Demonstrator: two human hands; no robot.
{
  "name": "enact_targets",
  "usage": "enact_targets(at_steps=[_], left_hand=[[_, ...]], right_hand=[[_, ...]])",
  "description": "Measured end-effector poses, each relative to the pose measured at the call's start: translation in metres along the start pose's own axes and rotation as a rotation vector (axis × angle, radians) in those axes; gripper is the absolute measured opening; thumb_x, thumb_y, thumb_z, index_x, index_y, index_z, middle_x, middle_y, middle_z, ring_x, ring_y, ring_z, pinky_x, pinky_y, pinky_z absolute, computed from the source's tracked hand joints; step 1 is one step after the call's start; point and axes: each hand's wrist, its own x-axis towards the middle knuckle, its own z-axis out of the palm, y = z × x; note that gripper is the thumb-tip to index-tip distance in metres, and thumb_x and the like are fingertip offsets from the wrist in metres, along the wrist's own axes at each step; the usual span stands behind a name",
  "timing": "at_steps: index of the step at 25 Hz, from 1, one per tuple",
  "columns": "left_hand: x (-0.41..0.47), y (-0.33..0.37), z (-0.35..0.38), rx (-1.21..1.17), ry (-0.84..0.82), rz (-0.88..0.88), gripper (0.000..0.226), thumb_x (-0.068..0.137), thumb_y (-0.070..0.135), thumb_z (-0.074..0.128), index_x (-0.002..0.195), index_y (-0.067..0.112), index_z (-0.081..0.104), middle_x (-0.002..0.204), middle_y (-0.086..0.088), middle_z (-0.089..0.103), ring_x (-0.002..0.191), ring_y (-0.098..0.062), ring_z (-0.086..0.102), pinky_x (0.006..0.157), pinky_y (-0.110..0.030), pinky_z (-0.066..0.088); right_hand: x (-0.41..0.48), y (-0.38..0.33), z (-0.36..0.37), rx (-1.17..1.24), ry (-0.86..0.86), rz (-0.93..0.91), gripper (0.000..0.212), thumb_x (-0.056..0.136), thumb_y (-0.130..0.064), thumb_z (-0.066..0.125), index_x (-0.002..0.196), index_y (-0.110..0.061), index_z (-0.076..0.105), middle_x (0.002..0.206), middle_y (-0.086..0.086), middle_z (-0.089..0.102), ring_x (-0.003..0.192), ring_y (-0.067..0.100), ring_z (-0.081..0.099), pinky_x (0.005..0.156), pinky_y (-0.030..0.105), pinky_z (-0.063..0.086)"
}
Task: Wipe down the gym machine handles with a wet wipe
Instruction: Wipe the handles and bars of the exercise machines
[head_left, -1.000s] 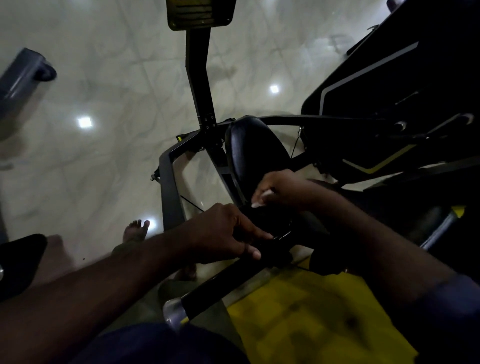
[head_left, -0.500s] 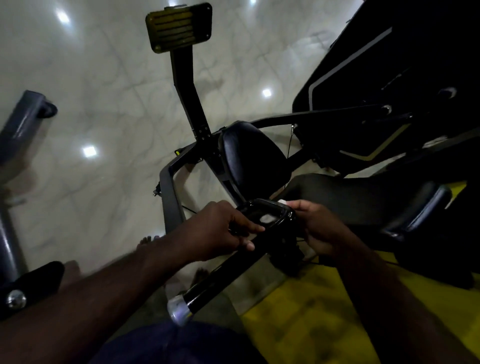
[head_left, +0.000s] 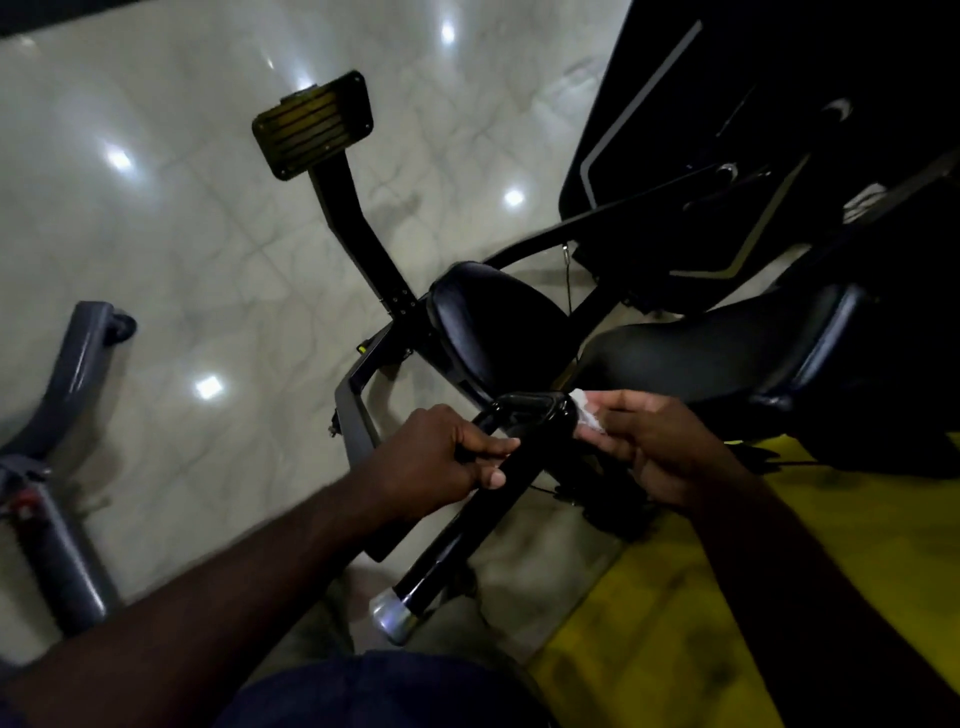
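Pale marble floor (head_left: 182, 260) under a black gym machine (head_left: 358, 223), with both hands working at one handle.

Watching from my remote station, I see the left hand (head_left: 441, 457) wrapped round the black handle bar (head_left: 460, 540) just below its looped top, fingers curled firmly. I judge this is to brace the bar so it won't swing under rubbing. The right hand (head_left: 660, 447) has the white wet wipe (head_left: 587, 415) pinched in its fingertips and presses it against the right side of the loop, so the wipe sits at the handle's upper end, near the seat pad (head_left: 498, 322). The bar slants down toward the camera to a silver end cap (head_left: 392, 616). Whether that lower stretch is clean, I cannot tell. A yellow mat (head_left: 675, 623) lies to the right.
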Motion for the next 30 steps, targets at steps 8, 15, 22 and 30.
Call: enact_targets(at_steps=[8,15,22,30], left_hand=[[0.008,-0.02,-0.032,0.13,-0.198,0.268,0.029,0.089,0.03,0.081,0.117,0.021,0.08,0.116,0.013,0.076,0.1,0.009,0.069,0.092,-0.016,0.056],[0.022,-0.043,-0.073,0.202,-0.216,0.363,0.015,0.092,0.021,0.078,0.106,0.016,0.081,0.095,0.004,0.078,0.082,-0.002,0.068,0.066,-0.002,0.043],[0.081,-0.027,-0.068,0.213,-0.343,0.353,0.039,0.099,0.016,0.066,0.137,0.015,0.062,0.119,0.0,0.065,0.11,-0.008,0.061,0.081,-0.008,0.042],[0.152,-0.011,-0.051,0.396,-0.607,0.373,0.052,0.103,0.011,0.057,0.152,0.026,0.048,0.144,0.0,0.059,0.126,-0.013,0.062,0.103,-0.031,0.055]], right_hand=[[-0.041,0.004,0.039,-0.161,0.247,-0.099,0.023,0.095,0.001,0.067,0.117,0.005,0.07,0.099,0.012,0.076,0.079,0.014,0.073,0.064,0.02,0.06],[-0.051,0.033,0.104,-0.91,0.84,-0.502,0.013,0.087,-0.015,0.074,0.097,-0.016,0.083,0.091,0.002,0.081,0.086,0.011,0.075,0.087,0.039,0.062],[-0.09,0.084,0.149,-0.928,1.041,-0.511,0.02,0.095,-0.035,0.074,0.108,-0.022,0.082,0.104,-0.009,0.08,0.091,-0.005,0.071,0.079,0.007,0.054],[-0.008,0.045,0.116,-0.986,0.989,-0.611,0.018,0.099,-0.024,0.07,0.11,-0.014,0.079,0.111,0.004,0.078,0.102,0.015,0.075,0.09,0.037,0.062]])
